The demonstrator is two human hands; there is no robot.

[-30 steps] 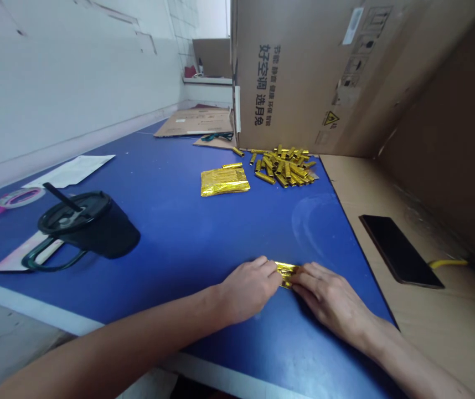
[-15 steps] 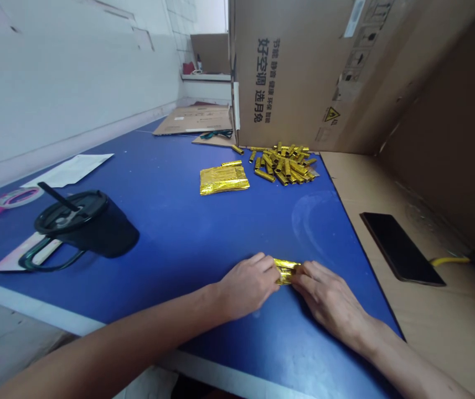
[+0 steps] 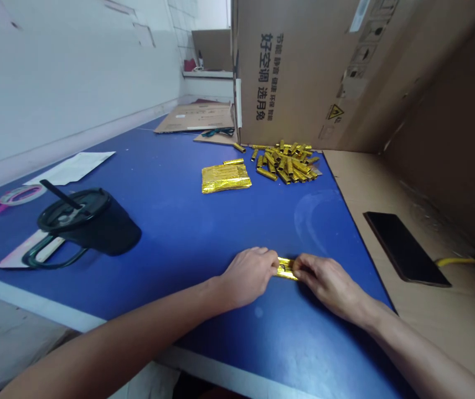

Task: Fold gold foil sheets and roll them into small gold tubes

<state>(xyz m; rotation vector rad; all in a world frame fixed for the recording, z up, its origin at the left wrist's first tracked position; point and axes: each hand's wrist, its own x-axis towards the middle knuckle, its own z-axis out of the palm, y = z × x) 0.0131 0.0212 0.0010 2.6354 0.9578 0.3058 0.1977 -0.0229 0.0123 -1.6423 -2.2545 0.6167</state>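
Note:
Between my two hands, just over the blue tabletop [image 3: 221,233], is a small piece of shiny gold foil paper [image 3: 286,269]. My left hand [image 3: 252,277] has its fingers closed on the left end of the foil. At the right end, my right hand [image 3: 320,280] pinches it with thumb and fingers. The fingers cover both ends, so only the middle shows. Farther up the table lies a flat stack of gold foil sheets [image 3: 226,178], with one narrow gold roll [image 3: 233,162] behind it. To its right is a loose heap of small gold foil tubes [image 3: 289,165].
A dark lidded mug [image 3: 108,224] with a straw stands at the left, near a tape roll [image 3: 21,195] and white paper [image 3: 75,168]. A large cardboard box [image 3: 304,72] rises at the back right. A black phone [image 3: 406,249] lies on cardboard at the right.
The foil between my hands looks flatter and lies slightly higher in view. Both hands have shifted a little up, and the right fingers have curled closer around its end.

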